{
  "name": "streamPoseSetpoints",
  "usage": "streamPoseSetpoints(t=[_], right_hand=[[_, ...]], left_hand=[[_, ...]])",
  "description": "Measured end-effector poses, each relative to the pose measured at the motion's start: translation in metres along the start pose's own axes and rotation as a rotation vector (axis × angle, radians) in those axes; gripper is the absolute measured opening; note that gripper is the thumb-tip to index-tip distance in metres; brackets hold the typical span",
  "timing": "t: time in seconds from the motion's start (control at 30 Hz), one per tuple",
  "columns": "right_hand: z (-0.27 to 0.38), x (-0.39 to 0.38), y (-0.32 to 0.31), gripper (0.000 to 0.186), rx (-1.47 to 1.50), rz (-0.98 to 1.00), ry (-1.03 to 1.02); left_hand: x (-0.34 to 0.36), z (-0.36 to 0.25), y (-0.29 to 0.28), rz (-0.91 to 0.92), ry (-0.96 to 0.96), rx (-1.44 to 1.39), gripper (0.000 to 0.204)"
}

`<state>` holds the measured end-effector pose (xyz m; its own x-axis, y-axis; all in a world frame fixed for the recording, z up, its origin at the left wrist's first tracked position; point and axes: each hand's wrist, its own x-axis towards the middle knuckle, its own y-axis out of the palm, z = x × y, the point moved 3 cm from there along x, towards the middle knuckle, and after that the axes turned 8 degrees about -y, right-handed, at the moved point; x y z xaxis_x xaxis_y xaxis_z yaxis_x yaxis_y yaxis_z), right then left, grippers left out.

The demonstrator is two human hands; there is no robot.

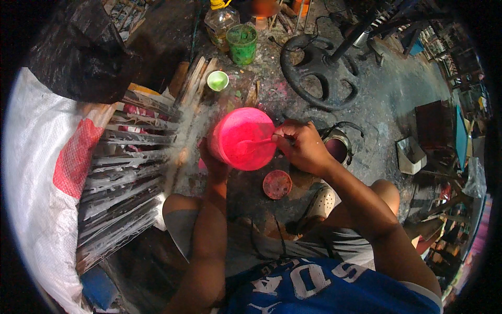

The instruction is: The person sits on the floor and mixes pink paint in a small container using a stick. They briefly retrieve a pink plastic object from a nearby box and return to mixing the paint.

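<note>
Big white sack [44, 125] w/ red patch, way L of the pink tub [215, 138]. Black wheel-shaped base [320, 66] sits beyond tub, to the R. Tub's in front of the person's lap, pink stuff inside. R hand [303, 146] at tub's R rim, fingers pinching a pink spoon-like tool [257, 142] that reaches in. L hand [213, 161] against tub's L side, fingers mostly hidden, can't tell their grip. Green pail [242, 54] beyond tub, lil green cup [212, 82] nearer it.

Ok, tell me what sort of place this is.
Probably a makeshift workshop, though I can't be certain: the pink tub, the stained green cup and the blotched floor suggest it.
</note>
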<state>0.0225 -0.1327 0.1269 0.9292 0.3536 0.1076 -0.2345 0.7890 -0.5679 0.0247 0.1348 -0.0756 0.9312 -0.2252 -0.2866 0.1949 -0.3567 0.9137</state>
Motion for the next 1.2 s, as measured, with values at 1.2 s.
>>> streamPoseSetpoints(t=[1.2], right_hand=[[-0.102, -0.034, 0.028, 0.02, 0.029, -0.118, 0.195]], left_hand=[[-0.026, -0.033, -0.042, -0.34, 0.331, 0.316, 0.09]])
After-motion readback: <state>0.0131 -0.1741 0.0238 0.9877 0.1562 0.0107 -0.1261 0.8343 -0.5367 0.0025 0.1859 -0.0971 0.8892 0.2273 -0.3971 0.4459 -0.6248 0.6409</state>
